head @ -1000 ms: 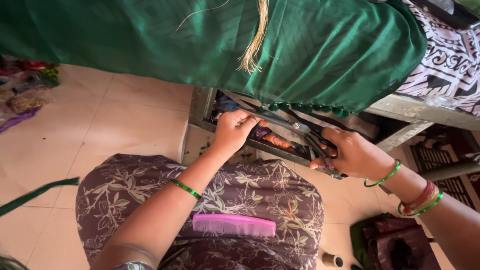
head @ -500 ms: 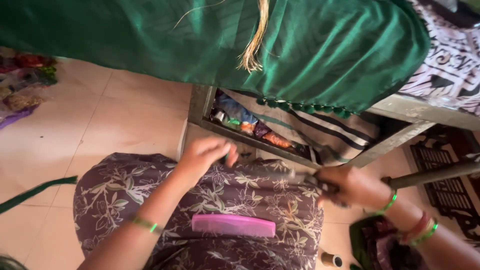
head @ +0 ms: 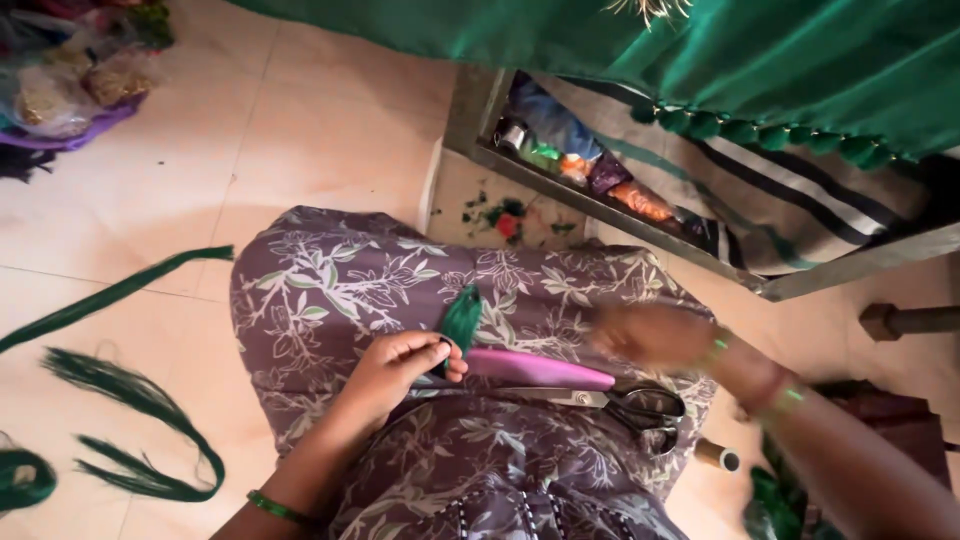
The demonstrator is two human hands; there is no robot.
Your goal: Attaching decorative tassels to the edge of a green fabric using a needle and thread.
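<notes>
Your left hand (head: 400,368) pinches a small green tassel (head: 461,318) on your lap, just left of the pink comb (head: 540,368). The scissors (head: 600,400) are set down beside it. Your right hand (head: 650,335) is blurred; I cannot tell its fingers. Green strands (head: 140,440) lie unused on the floor, left.

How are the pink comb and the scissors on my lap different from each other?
The pink comb is one flat plastic bar; the scissors are shiny metal blades with dark looped handles. The comb lies nearer the knees, the scissors just behind it, closer to the body. The left hand, pinching a green tassel, touches the comb's end; no hand touches the scissors. Both lie lengthwise across the floral-print lap.
</notes>
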